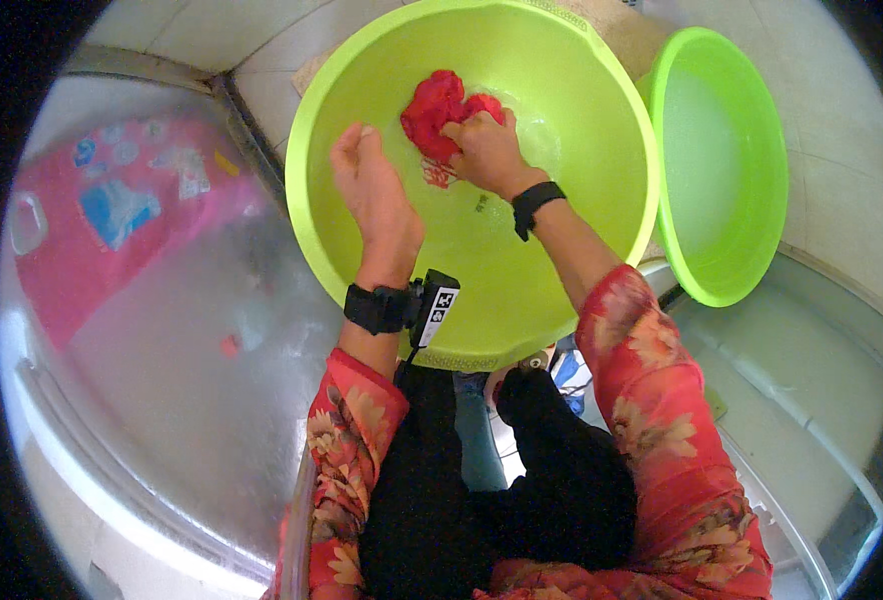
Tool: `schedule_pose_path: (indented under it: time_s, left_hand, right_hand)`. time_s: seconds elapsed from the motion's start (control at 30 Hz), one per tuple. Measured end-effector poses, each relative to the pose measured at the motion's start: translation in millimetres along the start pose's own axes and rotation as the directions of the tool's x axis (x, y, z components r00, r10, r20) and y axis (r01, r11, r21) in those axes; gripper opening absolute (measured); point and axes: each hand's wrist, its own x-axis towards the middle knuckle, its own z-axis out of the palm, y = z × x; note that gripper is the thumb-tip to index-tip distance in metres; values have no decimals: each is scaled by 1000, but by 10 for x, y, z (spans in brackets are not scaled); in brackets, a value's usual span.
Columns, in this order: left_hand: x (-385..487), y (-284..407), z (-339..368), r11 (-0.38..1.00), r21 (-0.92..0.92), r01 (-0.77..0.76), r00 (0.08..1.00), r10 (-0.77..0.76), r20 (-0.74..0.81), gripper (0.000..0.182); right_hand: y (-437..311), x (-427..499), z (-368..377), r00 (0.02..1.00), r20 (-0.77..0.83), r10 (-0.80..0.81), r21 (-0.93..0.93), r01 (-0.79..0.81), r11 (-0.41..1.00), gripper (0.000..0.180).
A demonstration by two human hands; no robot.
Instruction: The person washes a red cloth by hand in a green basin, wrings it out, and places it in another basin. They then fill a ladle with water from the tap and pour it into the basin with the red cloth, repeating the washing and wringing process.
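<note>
A large yellow-green plastic basin stands before me. My right hand grips a bunched red cloth low in the basin; its fingertips are partly hidden in the folds. Beneath the cloth, a patch of red marking shows near the basin's bottom. My left hand is raised over the left side of the basin, apart from the cloth, with its fingers curled together and nothing visible in it. A black strap with a small device is on my left wrist, and a black band is on my right.
A smaller green basin with cloudy liquid touches the large one on the right. Glass panels curve along both sides. Behind the left panel lies a pink item with blue and white patches. Tiled walls rise behind.
</note>
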Motion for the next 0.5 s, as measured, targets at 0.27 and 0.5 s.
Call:
schedule_pose_path:
  time_s: [0.27,0.5]
  left_hand:
    - [-1,-12,-10,999,39,-30,999,30,11,31]
    - [-30,20,8,1000,-8,-6,1000,6,22,29]
  right_hand:
    - [594,-79,-795,998,29,54,668,-60,742,52]
    - [294,-42,15,995,19,97,-53,-96,994,61]
